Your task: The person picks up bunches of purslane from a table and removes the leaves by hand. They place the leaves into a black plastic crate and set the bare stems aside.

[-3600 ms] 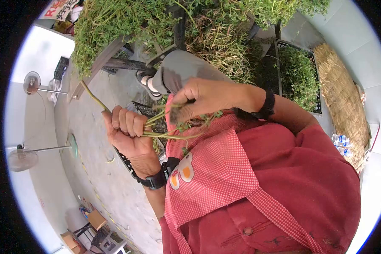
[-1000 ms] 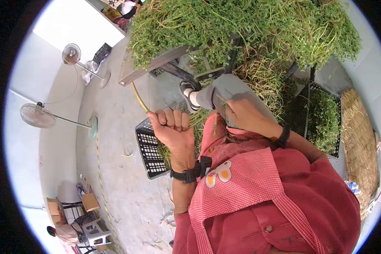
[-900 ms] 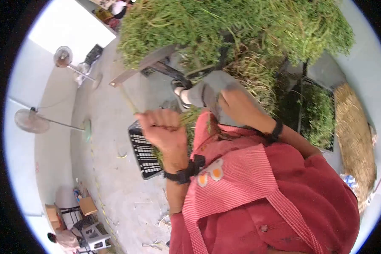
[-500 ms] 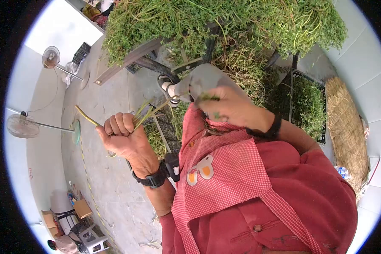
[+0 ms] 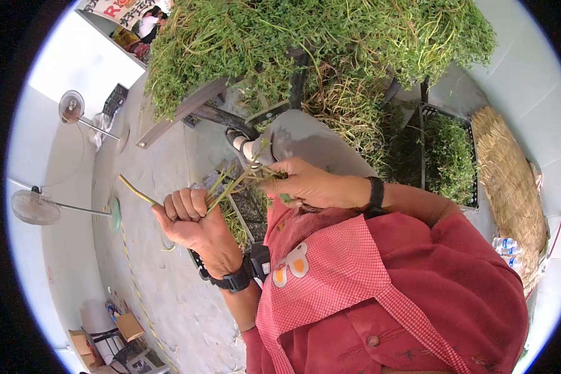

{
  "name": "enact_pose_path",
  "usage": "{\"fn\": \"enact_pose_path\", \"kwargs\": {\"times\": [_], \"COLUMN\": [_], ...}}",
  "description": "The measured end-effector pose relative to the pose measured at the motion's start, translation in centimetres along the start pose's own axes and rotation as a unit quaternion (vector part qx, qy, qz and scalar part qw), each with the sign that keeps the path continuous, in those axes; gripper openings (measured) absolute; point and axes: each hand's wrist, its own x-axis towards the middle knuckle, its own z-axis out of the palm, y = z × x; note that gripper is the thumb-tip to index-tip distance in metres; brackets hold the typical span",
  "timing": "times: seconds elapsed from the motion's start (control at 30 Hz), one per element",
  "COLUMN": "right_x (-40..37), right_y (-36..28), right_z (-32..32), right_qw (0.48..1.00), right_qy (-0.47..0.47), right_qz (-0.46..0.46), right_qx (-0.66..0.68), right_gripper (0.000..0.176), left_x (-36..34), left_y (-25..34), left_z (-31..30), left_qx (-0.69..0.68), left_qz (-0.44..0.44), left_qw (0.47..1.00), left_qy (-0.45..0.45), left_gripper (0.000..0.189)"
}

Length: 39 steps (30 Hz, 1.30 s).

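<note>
Grey floor (image 5: 162,293) and pale walls are shown by the head camera, with leafy greens (image 5: 318,34) heaped over a tabletop (image 5: 160,133) ahead. Thin stems (image 5: 137,189) are held above the red checked apron (image 5: 330,268), stretched between both hands. They are gripped in the left hand (image 5: 190,221), a tight fist with one thick end jutting out; their leafy ends appear pinched by the right hand (image 5: 321,187), fingers curled closed. Probably, the fist should be held firm and any pull made gently, so nothing is crushed.

Open room outside the left hand (image 5: 192,219), stems (image 5: 229,188) crossing to the right hand (image 5: 318,186), table rail (image 5: 170,122) ahead, crate (image 5: 250,215) below
</note>
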Motion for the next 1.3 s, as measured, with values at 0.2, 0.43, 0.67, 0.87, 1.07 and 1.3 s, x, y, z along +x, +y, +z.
{"fn": "enact_pose_path", "kwargs": {"times": [0.2,0.43,0.67,0.87,1.07,1.3], "right_x": [-0.2,-1.5,-1.6,1.0,0.6,0.9], "right_y": [-0.2,-2.9,-5.9,-4.1,-4.3,-2.5], "right_z": [-0.3,-5.2,-4.8,-3.6,-3.1,-4.2], "right_qw": [0.969,0.98,0.971,0.832,0.819,0.829], "right_qy": [0.012,0.196,0.094,0.051,0.05,0.058], "right_qz": [-0.001,-0.003,-0.147,-0.266,-0.154,-0.217], "right_qx": [-0.246,-0.046,-0.162,-0.484,-0.55,-0.512], "right_gripper": [0.03,0.025,0.026,0.038,0.031,0.034], "left_x": [0.3,0.4,0.2,0.1,-0.1,0.1], "left_y": [0.6,3.2,3.4,3.2,3.0,2.9], "left_z": [0.0,0.9,0.4,0.7,0.4,0.2], "left_qx": [-0.016,-0.061,-0.093,-0.108,-0.128,-0.095], "left_qz": [-0.009,-0.012,-0.041,-0.072,-0.068,-0.041], "left_qw": [0.999,0.996,0.993,0.991,0.989,0.994], "left_qy": [-0.027,-0.066,-0.052,-0.037,-0.019,-0.024], "left_gripper": [0.046,0.044,0.041,0.038,0.041,0.041]}}
